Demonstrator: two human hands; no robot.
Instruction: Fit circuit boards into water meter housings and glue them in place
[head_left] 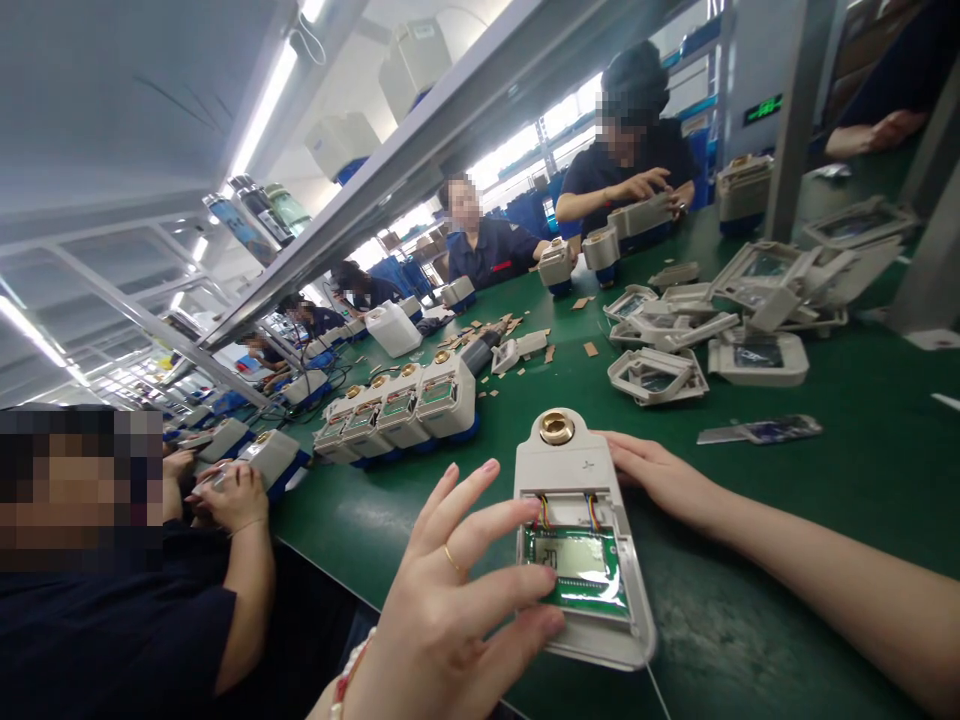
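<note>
A beige meter (568, 640) with a brass fitting (557, 428) at its top is right before me. Its open front shows a green circuit board (600, 596), a small grey display (577, 558) and thin coloured wires (592, 511). My left hand (457, 580) reaches over the left side, fingers apart; its thumb, index and middle fingertips are at the display and board. My right hand (652, 470) is around the meter's upper right side, its fingertips partly hidden behind the housing.
Several similar meters (444, 395) stand in a row at the left. Beige frame covers (757, 285) lie piled at the right, near a utility knife (780, 430). Cardboard bits (591, 349) dot the green table (750, 580). A co-worker's hand (236, 495) is at the left; others work opposite.
</note>
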